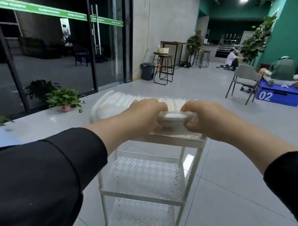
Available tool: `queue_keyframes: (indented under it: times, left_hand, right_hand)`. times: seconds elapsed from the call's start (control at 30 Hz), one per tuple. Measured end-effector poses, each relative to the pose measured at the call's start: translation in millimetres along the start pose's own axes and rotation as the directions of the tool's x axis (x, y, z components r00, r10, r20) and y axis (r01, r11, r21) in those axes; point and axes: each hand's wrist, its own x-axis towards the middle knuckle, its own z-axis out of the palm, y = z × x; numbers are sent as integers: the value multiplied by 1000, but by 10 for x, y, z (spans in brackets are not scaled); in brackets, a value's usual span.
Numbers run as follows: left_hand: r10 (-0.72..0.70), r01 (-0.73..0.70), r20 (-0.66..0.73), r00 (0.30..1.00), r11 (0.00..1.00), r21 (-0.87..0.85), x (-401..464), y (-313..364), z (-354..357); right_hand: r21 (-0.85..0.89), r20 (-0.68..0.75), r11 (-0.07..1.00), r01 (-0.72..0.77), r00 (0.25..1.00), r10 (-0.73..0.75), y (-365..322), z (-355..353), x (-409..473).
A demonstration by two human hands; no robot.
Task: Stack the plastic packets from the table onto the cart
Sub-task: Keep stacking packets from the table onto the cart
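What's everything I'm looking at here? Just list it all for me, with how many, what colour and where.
Cart: one, white, centre, perforated shelves.
Plastic packets: a row, too many to count, whitish, cart's top tier.
Held packet: one, clear-whitish, near end of top tier, between both hands.
Potted plants: a few, green, floor at left by the glass doors.
Bin: one, dark grey, by the wall.
Stools: several, dark frames, along the wall.
Chair: one, grey, right.
Blue box: one, marked 02, right.
People: two, far right, backs turned.
Left hand: one, grips the held packet's left end, black sleeve.
Right hand: one, grips its right end, black sleeve.
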Motion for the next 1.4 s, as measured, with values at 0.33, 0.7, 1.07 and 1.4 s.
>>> queue_keyframes:
  times: [0.33, 0.7, 1.07, 1.4]
  left_hand:
    - [168, -132, -64, 984, 916, 380, -90, -54, 198]
    - [97, -82, -50, 994, 965, 251, -308, 13, 58]
    - [-281, 316, -301, 911, 946, 72, -2042, -700, -662]
    - [-802, 869, -344, 489, 480, 115, -5334, -1939, -1361]
  right_hand:
    - [-295, 80, 947, 126, 991, -107, 172, 206, -88]
    - [-214, 100, 969, 125, 989, -105, 26, 145, -208]
    - [199, -89, 903, 381, 925, -370, -1707, 95, -206]
    - [386, 62, 548, 742, 572, -818, -5050, 927, -506]
